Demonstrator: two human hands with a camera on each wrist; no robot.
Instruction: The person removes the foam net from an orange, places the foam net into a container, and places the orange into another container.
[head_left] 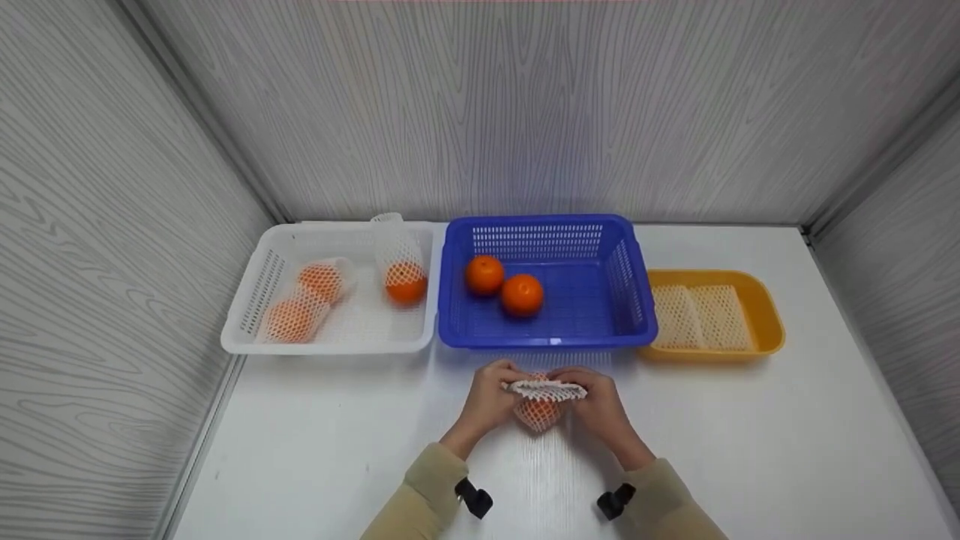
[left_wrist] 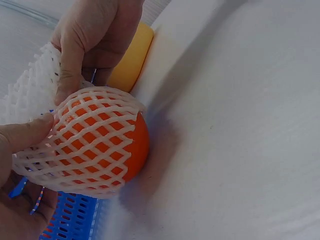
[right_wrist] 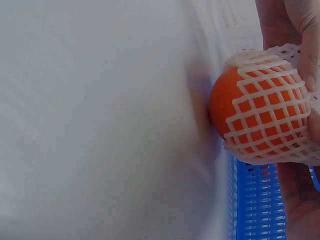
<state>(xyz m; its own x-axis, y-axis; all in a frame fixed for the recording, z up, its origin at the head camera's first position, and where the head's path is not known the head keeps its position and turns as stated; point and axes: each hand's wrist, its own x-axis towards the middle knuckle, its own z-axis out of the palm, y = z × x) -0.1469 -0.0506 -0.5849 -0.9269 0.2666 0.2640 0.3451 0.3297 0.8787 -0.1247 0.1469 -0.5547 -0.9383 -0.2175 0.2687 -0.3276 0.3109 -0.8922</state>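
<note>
An orange in a white foam net is held between both hands, just in front of the blue basket. My left hand pinches the net's left side, and my right hand pinches its right side. In the left wrist view the net covers most of the orange, whose far end is bare; thumbs of the left hand and right hand press the net. The right wrist view shows the same netted orange with its bare end facing left.
The blue basket holds two bare oranges. At its left, a white basket contains several oranges in nets. An orange-yellow tray with flat foam nets stands at the right.
</note>
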